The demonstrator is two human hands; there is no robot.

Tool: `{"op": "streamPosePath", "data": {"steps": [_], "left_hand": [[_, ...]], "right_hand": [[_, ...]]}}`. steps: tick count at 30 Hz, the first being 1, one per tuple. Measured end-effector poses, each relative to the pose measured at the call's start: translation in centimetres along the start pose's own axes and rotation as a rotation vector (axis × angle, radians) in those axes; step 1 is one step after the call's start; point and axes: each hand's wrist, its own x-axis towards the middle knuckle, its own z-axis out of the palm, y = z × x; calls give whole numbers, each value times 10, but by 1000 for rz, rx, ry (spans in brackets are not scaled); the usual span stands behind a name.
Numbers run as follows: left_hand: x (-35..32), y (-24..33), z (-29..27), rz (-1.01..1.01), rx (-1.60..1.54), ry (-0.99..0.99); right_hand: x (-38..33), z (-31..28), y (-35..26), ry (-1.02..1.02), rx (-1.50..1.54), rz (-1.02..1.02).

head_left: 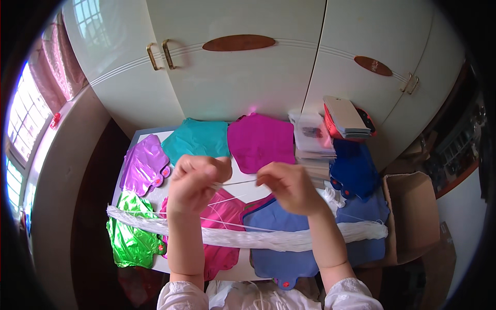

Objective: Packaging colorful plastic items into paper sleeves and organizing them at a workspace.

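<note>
My left hand (199, 181) is closed in a fist on a white string (238, 183), which runs taut across to my right hand (290, 187). The right fingers pinch the string's other end. Loose strands hang below the left fist. Under my forearms a long bundle of white strings (268, 241) lies across the table from left to right. Beneath it are a shiny green bag (132, 235), a pink bag (219, 261) and a blue-grey bag (289, 263). My forearms partly hide the bundle and the bags.
Farther back on the white table (204, 167) lie purple (142, 163), teal (199, 138), magenta (263, 142) and dark blue (356, 165) bags. Stacked cards (312, 160) and a red container (336, 121) stand back right. A cardboard box (413, 206) is at the right, cabinets (237, 82) behind.
</note>
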Motion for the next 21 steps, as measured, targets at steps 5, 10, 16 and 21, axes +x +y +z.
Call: {"op": "streamPosePath", "data": {"steps": [5,10,16,21], "left_hand": [[16,-3,31,104,43,550],[1,5,8,20,1064,-49],[9,-9,14,54,253,232],[7,-3,14,119,1353,-103]], "right_hand": [[0,14,-7,-106,5,-24],[-2,-4,-14,56,127,4],[0,12,-5,-41,58,68],[-1,-8,-17,25,75,26]]}}
